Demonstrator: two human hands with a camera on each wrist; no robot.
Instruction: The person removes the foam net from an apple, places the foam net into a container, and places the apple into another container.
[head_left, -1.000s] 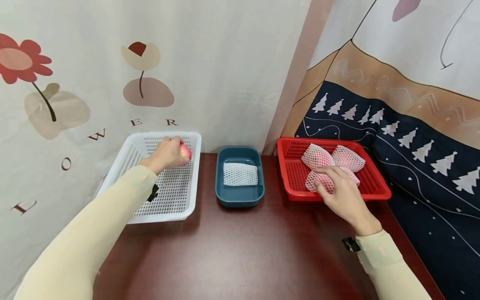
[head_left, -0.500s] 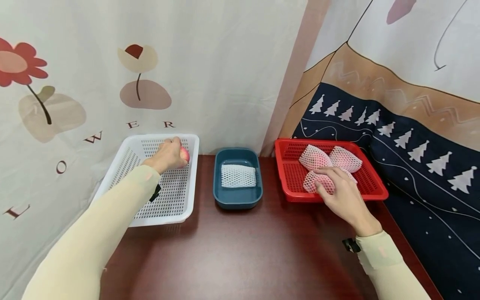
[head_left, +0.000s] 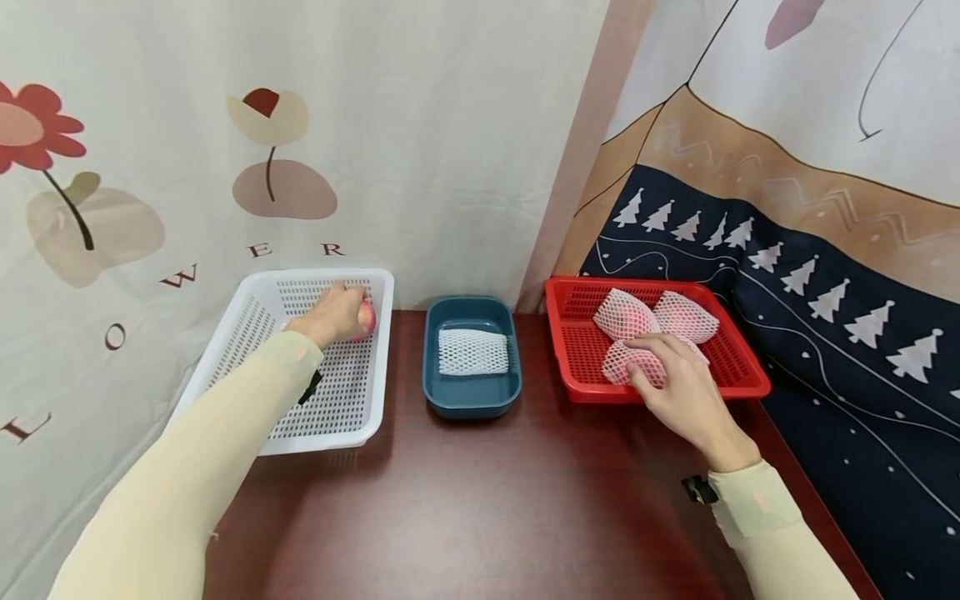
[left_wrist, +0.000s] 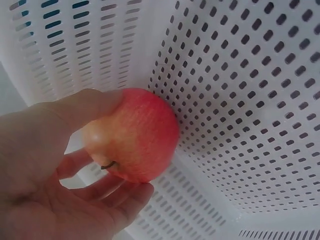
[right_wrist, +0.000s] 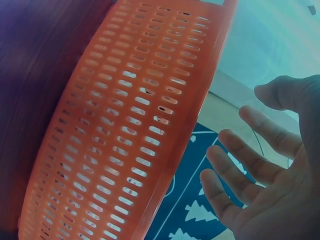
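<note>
At our eleven o'clock, white basket: we grip the apple inside with the left hand, thumb opposing fingers, likely so it can't roll.
Apple stem: points to seven o'clock in the left wrist view; near-round, no clear long axis.
At one o'clock, red basket: our right hand hangs over netted bundles, fingers parted, gripping nothing.

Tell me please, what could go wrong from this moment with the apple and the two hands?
The left hand holds the apple by thumb and fingers, so its smooth skin might slip and drop into the white basket. The apple also sits close to the basket's perforated surface; a quick lift could scrape it. The right hand appears over the netted fruit in the red basket; lowering it might nudge a piece.
</note>
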